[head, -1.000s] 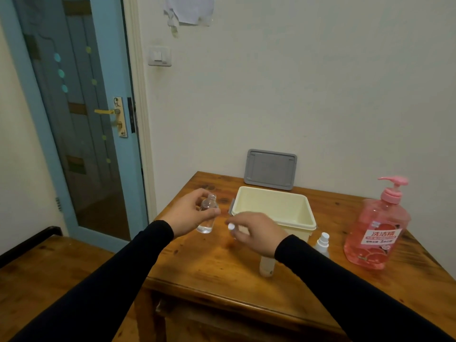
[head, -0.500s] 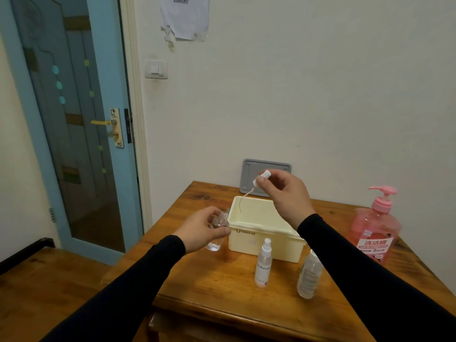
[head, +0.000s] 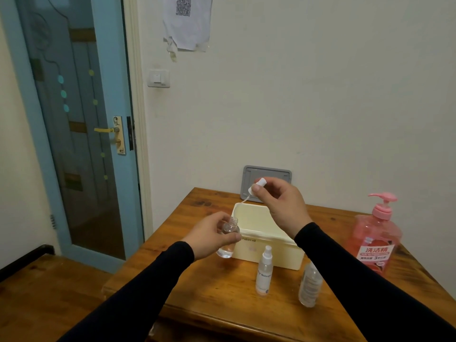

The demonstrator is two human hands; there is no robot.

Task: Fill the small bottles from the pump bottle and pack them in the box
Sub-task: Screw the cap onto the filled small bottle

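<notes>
A single head-worn view looks forward and slightly down from close behind the worktop (head: 197, 287), facing the wall (head: 308, 95) and door (head: 74, 119).

The pump bottle (head: 376, 240) on the right is pink with a pink top and a white and red label. The box (head: 267, 239) is pale yellow. Its lid (head: 267, 177) at the far wall is grey. The small bottles (head: 264, 271) are clear with white tops. The desk (head: 217, 292) is brown wood. The door (head: 74, 119) on the left is blue with green dots. The sleeves (head: 148, 287) are black.
</notes>
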